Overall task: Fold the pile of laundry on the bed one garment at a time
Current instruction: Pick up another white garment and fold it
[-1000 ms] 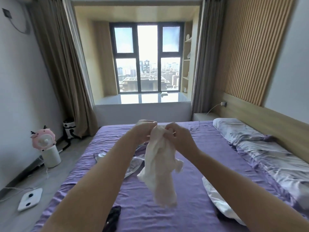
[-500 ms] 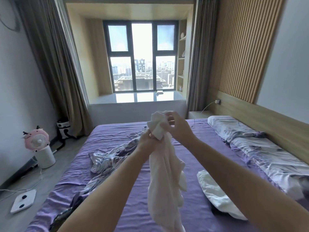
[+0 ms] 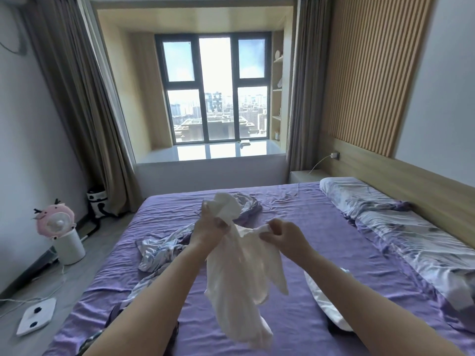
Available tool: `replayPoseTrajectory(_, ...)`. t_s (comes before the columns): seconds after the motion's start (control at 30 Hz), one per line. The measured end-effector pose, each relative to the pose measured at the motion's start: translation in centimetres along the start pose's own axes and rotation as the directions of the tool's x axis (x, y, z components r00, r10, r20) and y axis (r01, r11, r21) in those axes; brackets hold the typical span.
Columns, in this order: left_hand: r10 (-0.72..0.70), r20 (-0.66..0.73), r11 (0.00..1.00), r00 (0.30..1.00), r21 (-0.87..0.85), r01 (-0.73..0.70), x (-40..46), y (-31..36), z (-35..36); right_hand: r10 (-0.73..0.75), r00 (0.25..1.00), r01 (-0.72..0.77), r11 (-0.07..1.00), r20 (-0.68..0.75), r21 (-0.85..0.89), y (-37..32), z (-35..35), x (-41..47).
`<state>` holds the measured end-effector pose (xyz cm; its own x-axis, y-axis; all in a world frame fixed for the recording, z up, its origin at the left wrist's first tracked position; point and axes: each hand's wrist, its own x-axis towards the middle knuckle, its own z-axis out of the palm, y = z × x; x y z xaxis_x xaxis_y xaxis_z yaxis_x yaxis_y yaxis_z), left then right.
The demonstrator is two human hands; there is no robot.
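I see my left hand [image 3: 209,228] and right hand [image 3: 284,233] both gripping the crumpled white cotton garment [image 3: 239,273] above the purple-sheeted bed [image 3: 321,253]

Bare purple bed [image 3: 308,227] sheet lies open betw. white garment [image 3: 239,278] and pillows [image 3: 401,227]. Left of garment, crumpled patterned clothes [image 3: 159,250] block; right, folded white item [image 3: 323,301].

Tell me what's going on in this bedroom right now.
A person is sorting laundry on a purple bed. Both hands hold a white garment up in the air: the left hand grips a bunched upper part, the right hand pinches an edge beside it. The rest hangs loose and unfolded. A patterned garment lies crumpled on the bed to the left, and another white piece lies to the right.
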<state>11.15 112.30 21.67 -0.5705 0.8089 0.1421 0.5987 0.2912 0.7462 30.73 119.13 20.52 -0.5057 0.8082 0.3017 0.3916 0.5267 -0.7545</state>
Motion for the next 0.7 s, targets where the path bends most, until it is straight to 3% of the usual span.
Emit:
replayPoseTrajectory(0.07, 0.014, 0.062, 0.997, 0.998, 0.069, -0.019, -0.6, -1.1, 0.3, -0.048, 0.998, 0.048, 0.999, 0.029, 0.006, -0.8, 0.2, 0.9)
replayPoseTrajectory(0.17, 0.174, 0.179, 0.968, 0.968, 0.151, -0.202, -1.4, -1.4, 0.7, -0.104, 0.991, 0.101, 0.994, 0.086, 0.039, -1.7, 1.1, 2.2)
replayPoseTrajectory(0.2, 0.221, 0.247, 0.958, 0.944, 0.129, -0.258, -1.7, -1.2, 1.0, -0.110, 0.989, 0.106, 0.993, 0.101, 0.044, -1.9, 1.5, 2.4)
replayPoseTrajectory(0.27, 0.216, 0.346, 0.974, 0.913, -0.013, -0.225, -2.1, -0.6, 1.5, -0.128, 0.982, 0.126, 0.992, 0.141, 0.025, -2.3, 2.2, 2.6)
replayPoseTrajectory(0.33, 0.191, 0.311, 0.981, 0.931, -0.084, -0.174, -2.3, -0.3, 1.8, -0.139, 0.976, 0.139, 0.990, 0.169, 0.012, -2.4, 3.1, 2.7)
replayPoseTrajectory(0.43, 0.210, 0.170, 0.978, 0.963, -0.051, -0.204, -1.8, -0.6, 2.0, -0.130, 0.980, 0.120, 0.990, 0.148, 0.075, -2.3, 3.6, 2.7)
replayPoseTrajectory(0.53, 0.208, 0.148, 0.977, 0.967, -0.070, -0.200, -0.8, -0.9, 1.4, -0.022, 0.972, -0.020, 0.984, 0.233, 0.177, -1.4, 2.8, 2.6)
replayPoseTrajectory(0.6, 0.173, 0.114, 0.983, 0.978, -0.084, -0.164, -0.2, -1.0, 0.9, 0.037, 0.943, -0.081, 0.989, 0.330, 0.121, -0.3, 2.2, 2.4)
replayPoseTrajectory(0.7, 0.140, 0.055, 0.986, 0.989, -0.099, -0.134, 0.3, -1.2, 0.4, 0.078, 0.948, -0.129, 0.980, 0.309, 0.148, 0.6, 1.6, 2.3)
